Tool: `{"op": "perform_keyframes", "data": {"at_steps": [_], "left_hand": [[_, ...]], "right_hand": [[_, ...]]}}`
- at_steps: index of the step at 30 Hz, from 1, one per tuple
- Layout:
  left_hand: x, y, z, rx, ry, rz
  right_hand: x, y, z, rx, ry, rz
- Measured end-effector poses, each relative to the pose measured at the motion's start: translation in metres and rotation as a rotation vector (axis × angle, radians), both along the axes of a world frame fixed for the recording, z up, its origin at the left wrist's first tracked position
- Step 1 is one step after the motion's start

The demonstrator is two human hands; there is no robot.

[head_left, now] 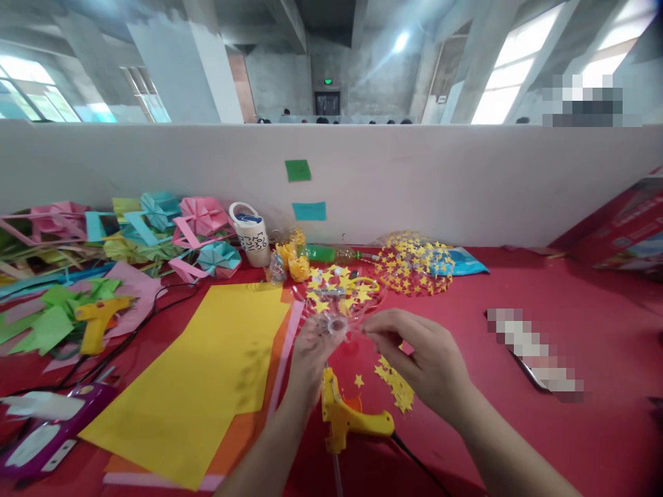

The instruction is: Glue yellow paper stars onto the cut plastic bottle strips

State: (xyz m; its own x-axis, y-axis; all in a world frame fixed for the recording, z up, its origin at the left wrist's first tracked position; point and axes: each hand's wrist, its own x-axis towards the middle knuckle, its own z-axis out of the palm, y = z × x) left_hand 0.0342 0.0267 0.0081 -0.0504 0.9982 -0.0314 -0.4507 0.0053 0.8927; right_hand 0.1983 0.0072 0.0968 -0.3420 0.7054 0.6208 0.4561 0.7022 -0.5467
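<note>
My left hand (309,348) is wrapped round the neck of a cut clear plastic bottle (338,325), its open mouth facing me. Yellow stars (322,302) are stuck on the bottle's spread clear strips. To the right, my right hand (422,348) has its thumb and fingertips pinched together close to the strips; what lies between them is too small to make out. Below the hands rests a yellow glue gun (339,417) with a clear glue stick in it. Loose yellow paper stars (396,386) lie under my right hand.
Yellow paper sheets (191,373) cover the left front. Behind stand folded paper flowers (202,215), a white cup (252,238) and a star-covered piece (414,266). A second glue gun (98,321), a purple power strip (77,414) and a phone (533,352) lie around.
</note>
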Motion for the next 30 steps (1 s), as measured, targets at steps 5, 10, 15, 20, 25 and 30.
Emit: {"op": "perform_keyframes", "data": {"at_steps": [5, 10, 15, 20, 25, 30], "left_hand": [[-0.0003, 0.0009, -0.0006, -0.006, -0.051, 0.030], [-0.0005, 0.0017, 0.0007, -0.028, -0.056, 0.044], [-0.0010, 0.0015, 0.0019, -0.037, -0.052, 0.064], [-0.0006, 0.0012, 0.0027, -0.017, -0.057, 0.042], [-0.0005, 0.0008, 0.0016, -0.032, -0.059, 0.043], [-0.0024, 0.0011, -0.0010, -0.007, 0.024, 0.059]], "right_hand": [[-0.0034, 0.0013, -0.0020, -0.093, 0.070, -0.085], [-0.0035, 0.0014, -0.0019, -0.086, 0.052, -0.064], [-0.0031, -0.0001, 0.0003, -0.094, 0.039, -0.047], [-0.0026, -0.0017, 0.0007, -0.082, 0.008, -0.058], [-0.0039, -0.0027, -0.0003, -0.040, -0.058, -0.057], [-0.0044, -0.0023, -0.0006, -0.077, 0.010, -0.059]]}}
